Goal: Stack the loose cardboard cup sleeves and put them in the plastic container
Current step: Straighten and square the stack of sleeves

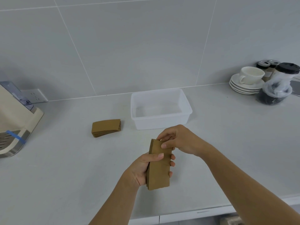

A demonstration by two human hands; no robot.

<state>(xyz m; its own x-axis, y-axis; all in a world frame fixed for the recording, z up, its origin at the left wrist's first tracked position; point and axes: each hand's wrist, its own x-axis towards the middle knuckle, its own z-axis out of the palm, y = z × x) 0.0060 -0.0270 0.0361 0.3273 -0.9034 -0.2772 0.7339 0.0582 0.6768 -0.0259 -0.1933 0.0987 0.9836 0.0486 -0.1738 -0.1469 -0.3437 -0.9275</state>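
I hold a stack of brown cardboard cup sleeves (159, 171) upright above the counter. My left hand (142, 169) wraps around its lower half, thumb across the front. My right hand (180, 140) pinches the stack's top end between thumb and fingers. A second flat pile of cup sleeves (106, 127) lies on the counter to the left. Behind my hands stands the translucent white plastic container (185, 109), with nothing visible inside it.
A cream-coloured machine (16, 120) stands at the left edge, with a wall socket (34, 95) behind it. At the back right are stacked saucers with a white cup (248, 78) and black-lidded cups wrapped in plastic (277, 85). The counter's front edge (194, 211) runs below my arms.
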